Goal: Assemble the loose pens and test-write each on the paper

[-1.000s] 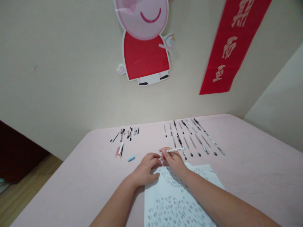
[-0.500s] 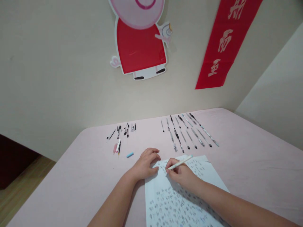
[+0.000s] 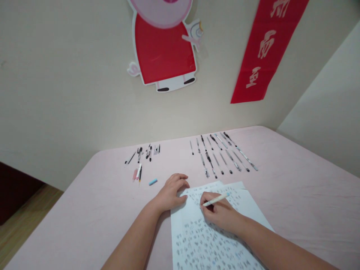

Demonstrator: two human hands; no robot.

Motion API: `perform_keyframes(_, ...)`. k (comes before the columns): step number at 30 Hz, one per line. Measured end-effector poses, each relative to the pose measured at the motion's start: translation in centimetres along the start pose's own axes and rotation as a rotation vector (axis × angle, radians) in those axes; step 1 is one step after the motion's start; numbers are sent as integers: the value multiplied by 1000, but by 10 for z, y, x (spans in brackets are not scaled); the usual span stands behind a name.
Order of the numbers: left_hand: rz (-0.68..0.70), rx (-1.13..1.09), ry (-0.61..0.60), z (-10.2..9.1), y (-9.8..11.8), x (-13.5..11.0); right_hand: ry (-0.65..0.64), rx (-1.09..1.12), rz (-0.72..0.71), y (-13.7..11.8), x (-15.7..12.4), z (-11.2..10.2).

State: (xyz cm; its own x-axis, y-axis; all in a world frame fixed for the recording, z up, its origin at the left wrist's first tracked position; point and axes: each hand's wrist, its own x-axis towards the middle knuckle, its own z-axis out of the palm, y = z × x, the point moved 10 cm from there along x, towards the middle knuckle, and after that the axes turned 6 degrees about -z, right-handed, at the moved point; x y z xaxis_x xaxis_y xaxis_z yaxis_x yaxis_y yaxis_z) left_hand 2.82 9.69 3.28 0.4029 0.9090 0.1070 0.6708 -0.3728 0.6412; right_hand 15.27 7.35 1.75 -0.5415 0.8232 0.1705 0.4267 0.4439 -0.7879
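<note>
The right hand (image 3: pixel 221 215) pinched a white, blue-ended pen (image 3: pixel 215 200) over handwritten paper (image 3: pixel 204 240); the left hand (image 3: pixel 171 192), loosely spread and empty, lay at the paper's edge.

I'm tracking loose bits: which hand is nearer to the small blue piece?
Left. The left hand is just right of the small blue piece, at the upper-left edge of the paper; the right hand, holding a white pen, is farther right, over it.

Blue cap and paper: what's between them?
In the head view, the left hand and a strip of pink cloth lie between the blue cap and the paper.
</note>
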Motion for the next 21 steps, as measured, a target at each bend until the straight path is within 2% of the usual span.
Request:
perform_keyframes(8,0,24,-10,2,-2,1,-40,-100,-64,-9,1,4)
perform_keyframes(21,-11,15,-14,2,-2,1,-48,-123,-63,-11,1,2)
